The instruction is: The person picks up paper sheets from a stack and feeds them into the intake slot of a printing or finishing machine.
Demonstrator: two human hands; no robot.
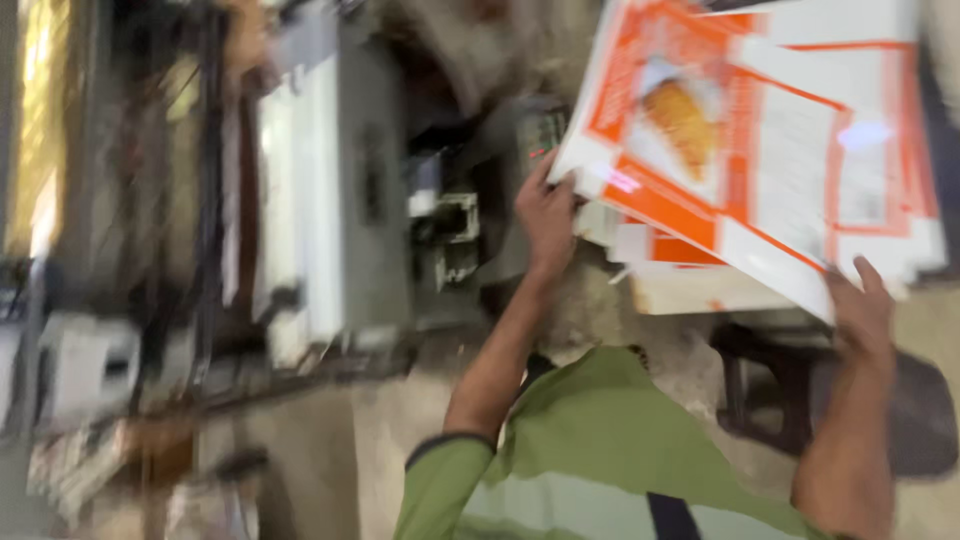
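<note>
The view is blurred by motion, so fine detail cannot be confirmed. A large grey and white machine stands at centre-left, with a smaller grey unit with a small panel just beside it to the right, and a dark frame to its left. A strip of strong yellow light runs down the far left edge, a pale box-shaped object sits low on the left, and the floor below is dull beige and worn.
</note>
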